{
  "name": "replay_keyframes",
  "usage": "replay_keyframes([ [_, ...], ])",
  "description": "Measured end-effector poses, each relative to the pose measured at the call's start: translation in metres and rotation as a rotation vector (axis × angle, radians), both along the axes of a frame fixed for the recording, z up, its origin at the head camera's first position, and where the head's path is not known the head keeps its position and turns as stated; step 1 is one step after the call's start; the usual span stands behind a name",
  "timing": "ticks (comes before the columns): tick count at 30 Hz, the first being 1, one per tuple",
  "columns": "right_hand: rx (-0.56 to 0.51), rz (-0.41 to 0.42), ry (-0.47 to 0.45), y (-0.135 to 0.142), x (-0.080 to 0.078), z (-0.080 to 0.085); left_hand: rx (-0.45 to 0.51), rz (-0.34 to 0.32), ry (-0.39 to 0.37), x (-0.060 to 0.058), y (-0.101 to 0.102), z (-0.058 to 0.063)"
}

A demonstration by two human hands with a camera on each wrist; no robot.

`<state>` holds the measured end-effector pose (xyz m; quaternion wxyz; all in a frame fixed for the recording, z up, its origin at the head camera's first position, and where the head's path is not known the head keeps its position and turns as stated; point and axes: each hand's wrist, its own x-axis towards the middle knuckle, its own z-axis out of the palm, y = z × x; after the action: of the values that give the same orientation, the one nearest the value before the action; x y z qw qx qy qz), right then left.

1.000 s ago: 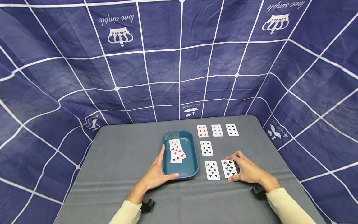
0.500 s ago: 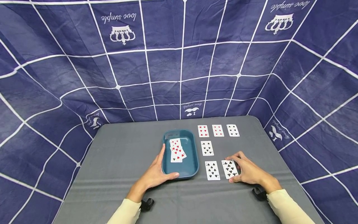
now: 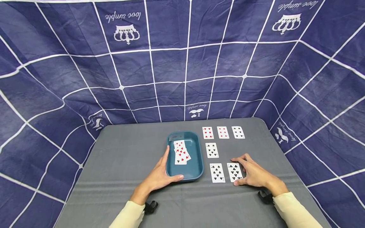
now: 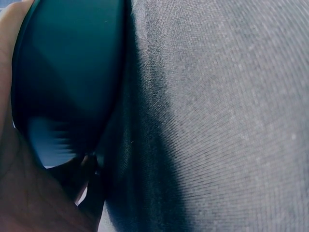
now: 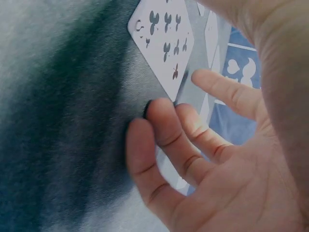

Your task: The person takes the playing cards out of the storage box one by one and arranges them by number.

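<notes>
My left hand holds the teal tray at its near left corner, thumb over the near rim and fingers along the left side. In the left wrist view, the fingers curl against the tray's outer wall. Face-up playing cards overlap inside the tray. My right hand spans a clubs playing card that lies flat on the table, with the index fingertip by its far edge and the thumb at its near edge. The right wrist view has the other fingers loosely bent beside that clubs card.
A spades card lies just left of the clubs card, and another spades card sits farther back. Behind them stand in a row a hearts card, a diamonds card and a spades card. Blue curtains enclose the grey table.
The head view has shifted slightly. The tray and cards keep their places relative to one another, and my right index fingertip sits slightly farther from the clubs card's far edge.
</notes>
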<state>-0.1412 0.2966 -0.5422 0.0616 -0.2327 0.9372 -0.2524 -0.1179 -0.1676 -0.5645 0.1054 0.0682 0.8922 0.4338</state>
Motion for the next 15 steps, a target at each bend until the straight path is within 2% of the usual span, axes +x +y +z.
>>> replay_keyframes([
  [9, 0.131, -0.109, 0.118, -0.023, -0.008, 0.014, -0.012, 0.006, -0.003, -0.001, 0.001, 0.001],
  [15, 0.109, -0.071, 0.211, -0.049, -0.017, 0.028, -0.012, 0.005, -0.005, 0.001, 0.002, 0.001],
])
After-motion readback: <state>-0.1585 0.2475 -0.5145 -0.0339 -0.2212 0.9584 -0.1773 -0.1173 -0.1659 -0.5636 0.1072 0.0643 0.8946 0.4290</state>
